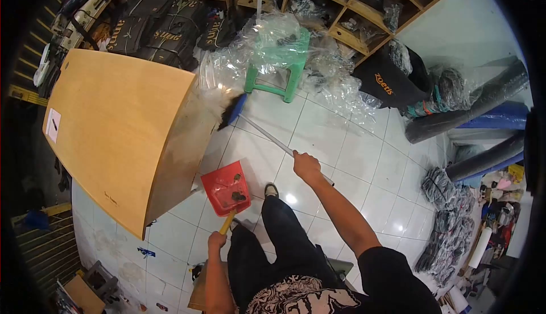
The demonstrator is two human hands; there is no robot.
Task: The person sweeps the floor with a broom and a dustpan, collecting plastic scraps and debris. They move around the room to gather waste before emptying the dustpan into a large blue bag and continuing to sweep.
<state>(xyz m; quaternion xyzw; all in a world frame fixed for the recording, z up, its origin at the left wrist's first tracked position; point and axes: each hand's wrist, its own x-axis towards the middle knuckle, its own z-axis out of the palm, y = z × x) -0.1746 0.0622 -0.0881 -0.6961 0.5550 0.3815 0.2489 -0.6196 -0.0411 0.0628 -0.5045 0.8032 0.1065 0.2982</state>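
Observation:
My right hand (307, 168) grips the grey handle of a broom (272, 138), arm stretched forward. The broom's blue head with dark bristles (232, 112) is at the side of the wooden table, close to the plastic wrap. Lower down, my left hand (216, 241) is closed round the yellow handle of a red dustpan (226, 188). Some dark grey debris (238, 196) lies in the pan, which rests on the tiles just ahead of my feet.
A wooden table (119, 132) stands on the left. Crumpled clear plastic (222, 69) surrounds a green stool (294, 78) ahead. Wooden cubbyhole shelves (352, 12) line the back. A black bag (392, 75), wrapped rolls (472, 106) and plastic-wrapped bundles (449, 223) are on the right.

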